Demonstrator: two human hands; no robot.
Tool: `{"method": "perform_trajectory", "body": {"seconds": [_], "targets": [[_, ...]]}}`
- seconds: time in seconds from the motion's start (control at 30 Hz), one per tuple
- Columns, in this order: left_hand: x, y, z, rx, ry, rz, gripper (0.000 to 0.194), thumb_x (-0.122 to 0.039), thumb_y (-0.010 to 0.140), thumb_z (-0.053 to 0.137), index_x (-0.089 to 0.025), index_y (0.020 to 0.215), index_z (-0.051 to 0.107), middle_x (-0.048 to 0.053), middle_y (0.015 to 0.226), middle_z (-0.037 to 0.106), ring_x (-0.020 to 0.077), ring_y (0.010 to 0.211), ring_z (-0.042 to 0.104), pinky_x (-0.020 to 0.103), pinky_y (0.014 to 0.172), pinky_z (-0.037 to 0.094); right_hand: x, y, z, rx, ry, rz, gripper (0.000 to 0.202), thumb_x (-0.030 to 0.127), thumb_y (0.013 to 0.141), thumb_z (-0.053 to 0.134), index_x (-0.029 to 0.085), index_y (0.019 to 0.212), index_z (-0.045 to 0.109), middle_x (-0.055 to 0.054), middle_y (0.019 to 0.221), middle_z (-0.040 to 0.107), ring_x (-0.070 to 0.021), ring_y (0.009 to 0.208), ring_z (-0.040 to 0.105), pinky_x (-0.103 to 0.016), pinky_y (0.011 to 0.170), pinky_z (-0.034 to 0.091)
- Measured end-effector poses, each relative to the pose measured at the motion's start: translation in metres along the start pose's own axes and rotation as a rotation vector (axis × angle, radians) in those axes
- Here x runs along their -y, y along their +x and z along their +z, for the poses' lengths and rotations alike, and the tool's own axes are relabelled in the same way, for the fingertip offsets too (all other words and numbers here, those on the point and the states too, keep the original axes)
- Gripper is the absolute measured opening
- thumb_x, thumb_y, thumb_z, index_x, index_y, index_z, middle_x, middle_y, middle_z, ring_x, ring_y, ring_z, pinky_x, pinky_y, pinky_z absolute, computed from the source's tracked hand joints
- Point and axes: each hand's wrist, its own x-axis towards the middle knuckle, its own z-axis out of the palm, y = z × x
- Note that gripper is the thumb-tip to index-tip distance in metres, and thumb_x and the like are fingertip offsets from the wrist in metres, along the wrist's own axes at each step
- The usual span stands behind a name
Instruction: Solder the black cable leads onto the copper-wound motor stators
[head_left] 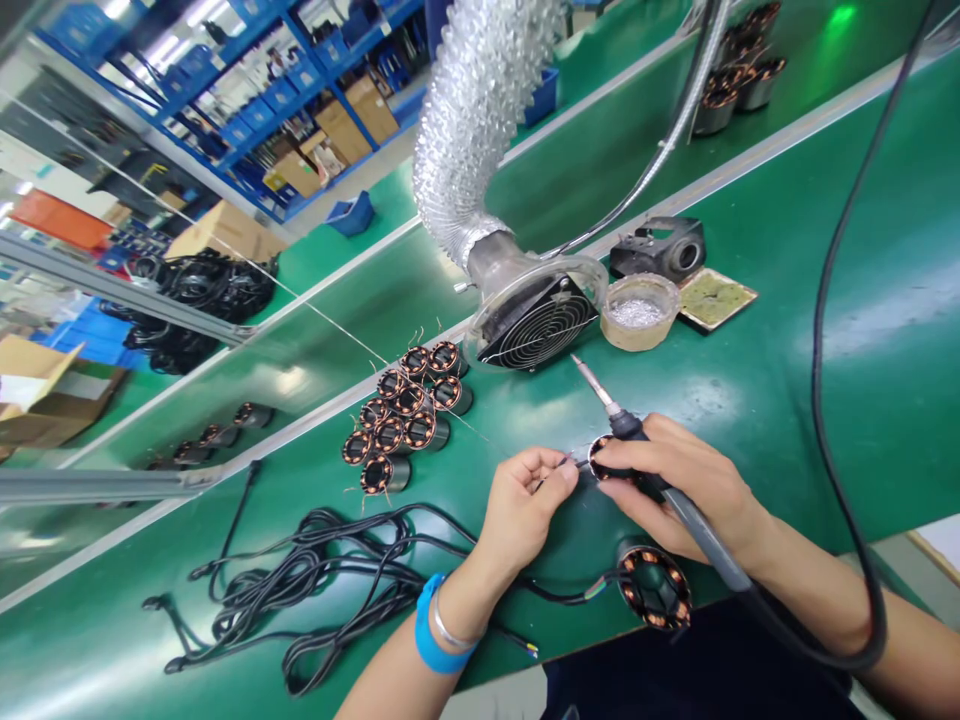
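Observation:
My right hand (pixel 694 490) is closed around a soldering iron (pixel 686 520), whose tip points up and away to the left. The same hand's fingers also grip a small motor stator (pixel 601 460) ringed with copper windings, partly hidden behind them. Close by on the left, my left hand (pixel 529 500) pinches a thin dark wire beside that stator. A second stator (pixel 654 585) lies near the bench's front edge, with a black cable (pixel 559 595) and its coloured leads reaching it. The wire's far end is hidden by the fingers.
Several stators (pixel 405 405) stand grouped at the left, behind a tangle of black cables (pixel 337 560). A fume extractor hood (pixel 536 315) hangs over the bench beside a round tub (pixel 641 312), a sponge tray (pixel 716 298) and an iron holder (pixel 660 245). The iron's cord (pixel 821 370) loops at right.

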Motion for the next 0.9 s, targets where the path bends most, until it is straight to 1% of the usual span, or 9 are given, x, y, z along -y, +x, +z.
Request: {"method": "perform_trajectory", "body": {"seconds": [0.1,0.2,0.3,0.43,0.5,0.57,0.63,0.77,0.9], "targets": [[0.003,0.000,-0.003,-0.006,-0.078,-0.032,0.038,-0.052,0.074,0.071,-0.015,0.078,0.060,-0.007,0.050,0.048,0.0029,0.036,0.025,0.019,0.038,0.016,0.002,0.006,-0.001,0.031,-0.041,0.004,0.032,0.013,0.087,0.066,0.018,0.118,0.057,-0.004,0.086,0.065,-0.0164,0.075,0.054,-0.031,0.070,0.048],[0.001,0.001,-0.002,-0.059,-0.062,-0.035,0.031,-0.044,0.073,0.071,-0.016,0.073,0.058,-0.006,0.051,0.051,0.0027,0.035,0.026,0.019,0.037,0.016,0.004,0.013,-0.002,0.055,-0.046,-0.006,0.030,0.011,0.088,0.064,0.018,0.117,0.058,-0.003,0.082,0.063,-0.0155,0.074,0.053,-0.030,0.069,0.049],[-0.001,0.003,0.001,-0.093,-0.025,-0.019,0.028,-0.041,0.071,0.072,-0.015,0.072,0.062,-0.006,0.051,0.048,0.0030,0.039,0.028,0.019,0.041,0.019,0.005,0.016,-0.001,0.069,-0.040,-0.018,0.028,0.009,0.089,0.060,0.020,0.116,0.058,-0.002,0.079,0.062,-0.0146,0.071,0.053,-0.028,0.067,0.048],[-0.001,0.004,0.004,-0.110,-0.014,-0.022,0.030,-0.043,0.070,0.074,-0.014,0.075,0.068,-0.007,0.049,0.042,0.0053,0.045,0.031,0.020,0.046,0.024,0.005,0.017,0.000,0.099,-0.030,-0.025,0.030,0.008,0.090,0.058,0.022,0.117,0.057,-0.001,0.078,0.063,-0.0149,0.071,0.053,-0.029,0.067,0.048],[-0.002,0.004,0.005,-0.104,-0.008,-0.007,0.031,-0.044,0.070,0.073,-0.014,0.076,0.069,-0.006,0.050,0.043,0.0059,0.047,0.032,0.020,0.048,0.025,0.004,0.018,0.000,0.104,-0.044,-0.031,0.032,0.009,0.089,0.061,0.022,0.118,0.056,-0.002,0.083,0.065,-0.0159,0.073,0.054,-0.031,0.070,0.048],[-0.003,0.003,0.006,-0.103,0.007,0.027,0.032,-0.045,0.070,0.074,-0.013,0.073,0.069,-0.005,0.052,0.047,0.0064,0.049,0.034,0.021,0.050,0.027,0.003,0.020,-0.002,0.116,-0.073,-0.036,0.035,0.012,0.089,0.063,0.021,0.121,0.055,-0.005,0.094,0.067,-0.0179,0.081,0.056,-0.035,0.076,0.050],[-0.003,0.002,0.006,-0.103,0.031,0.066,0.033,-0.046,0.069,0.074,-0.013,0.071,0.068,-0.004,0.054,0.050,0.0071,0.051,0.036,0.021,0.050,0.029,0.001,0.023,-0.003,0.156,-0.079,-0.035,0.035,0.013,0.089,0.061,0.021,0.122,0.055,-0.006,0.099,0.067,-0.0194,0.086,0.057,-0.036,0.079,0.050],[0.000,0.000,0.004,-0.061,0.113,0.143,0.030,-0.044,0.078,0.068,-0.014,0.073,0.067,-0.003,0.057,0.053,0.0084,0.053,0.041,0.021,0.053,0.033,-0.001,0.029,-0.004,0.227,-0.036,-0.069,0.028,0.008,0.091,0.053,0.022,0.116,0.058,-0.002,0.084,0.064,-0.0175,0.079,0.055,-0.033,0.074,0.050],[0.004,-0.007,0.005,-0.079,0.254,0.206,0.024,-0.037,0.088,0.061,-0.016,0.078,0.067,-0.001,0.064,0.061,0.0098,0.056,0.047,0.022,0.055,0.036,0.001,0.029,0.002,0.199,-0.068,-0.082,0.024,0.006,0.091,0.050,0.020,0.109,0.056,-0.002,0.083,0.063,-0.0164,0.074,0.053,-0.032,0.073,0.047]]}}
